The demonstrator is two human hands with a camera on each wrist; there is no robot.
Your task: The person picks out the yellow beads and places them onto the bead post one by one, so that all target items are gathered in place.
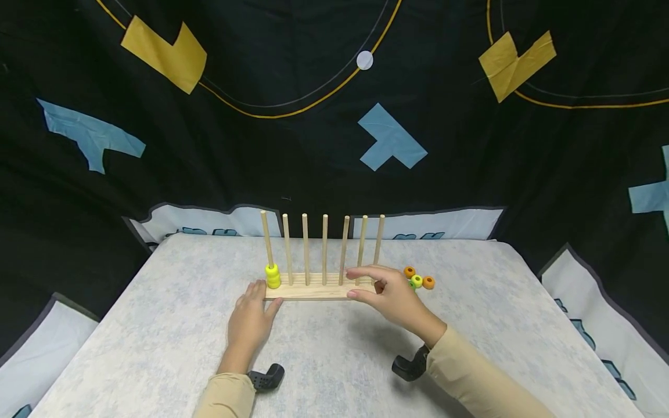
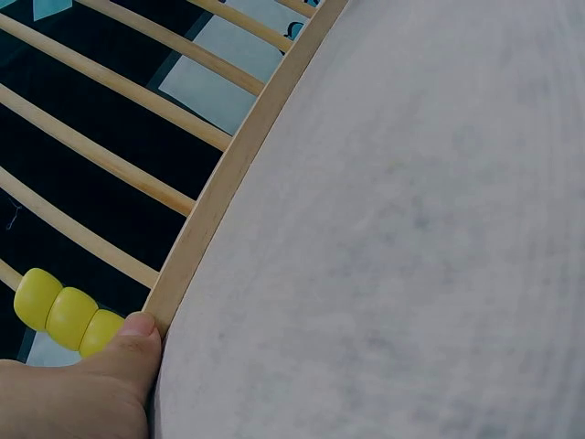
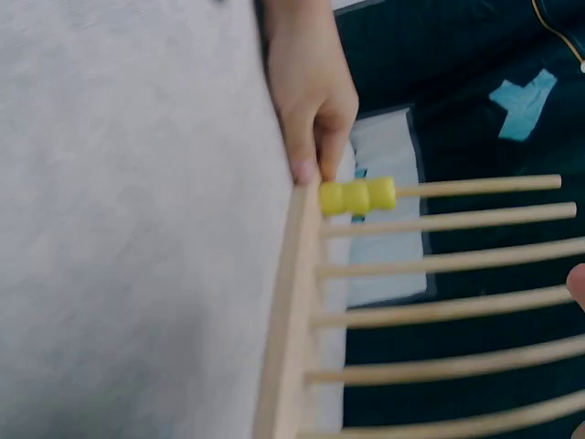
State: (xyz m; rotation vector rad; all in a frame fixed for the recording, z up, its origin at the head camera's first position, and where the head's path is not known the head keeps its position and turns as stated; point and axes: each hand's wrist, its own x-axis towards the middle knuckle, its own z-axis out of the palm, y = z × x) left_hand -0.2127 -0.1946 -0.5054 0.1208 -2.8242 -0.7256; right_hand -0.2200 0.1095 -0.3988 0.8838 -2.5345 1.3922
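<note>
A wooden rack (image 1: 308, 291) with several upright pegs stands on the table. Yellow beads (image 1: 273, 276) are stacked on its leftmost peg, also visible in the left wrist view as yellow beads (image 2: 71, 316) and in the right wrist view as yellow beads (image 3: 357, 196). My left hand (image 1: 250, 321) grips the left end of the base, its thumb at the front edge. My right hand (image 1: 389, 293) is over the rack's right part, thumb and index finger spread apart, nothing visible between them. In the right wrist view only its fingertips (image 3: 578, 283) show at the right edge.
Right of the rack, beyond my right hand, lie loose beads: an orange bead (image 1: 410, 271), another orange bead (image 1: 428, 283), a yellow-green bead (image 1: 416, 280) and a partly hidden green one. A dark curtain (image 1: 292, 157) hangs behind the table (image 1: 172, 325).
</note>
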